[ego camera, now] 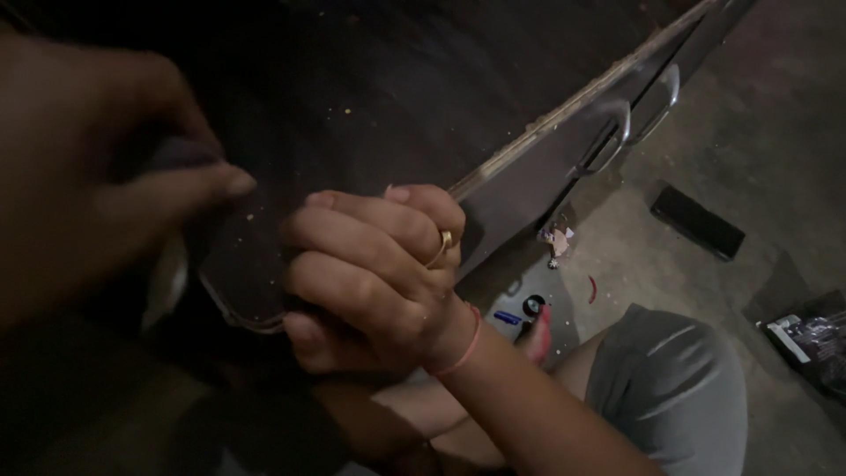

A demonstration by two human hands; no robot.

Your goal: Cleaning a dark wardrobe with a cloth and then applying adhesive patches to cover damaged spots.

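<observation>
Right hand (pixel 370 273) clenched round dark panel (pixel 256 264) edge, one ring. Left hand (pixel 88 185) at 9 o'clock pinching dark object; two cabinet handles (pixel 617 132) at 2 o'clock.

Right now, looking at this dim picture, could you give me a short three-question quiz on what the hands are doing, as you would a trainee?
1. True or false: the right hand wears a ring and a pink wrist band.
2. What does the right hand grip? A) the corner of the dark board B) a metal handle C) the black case on the floor
3. What kind of thing does the left hand hold?

Key: 1 true. 2 A. 3 Something dark pinched in its fingers; too dim to name.
</observation>
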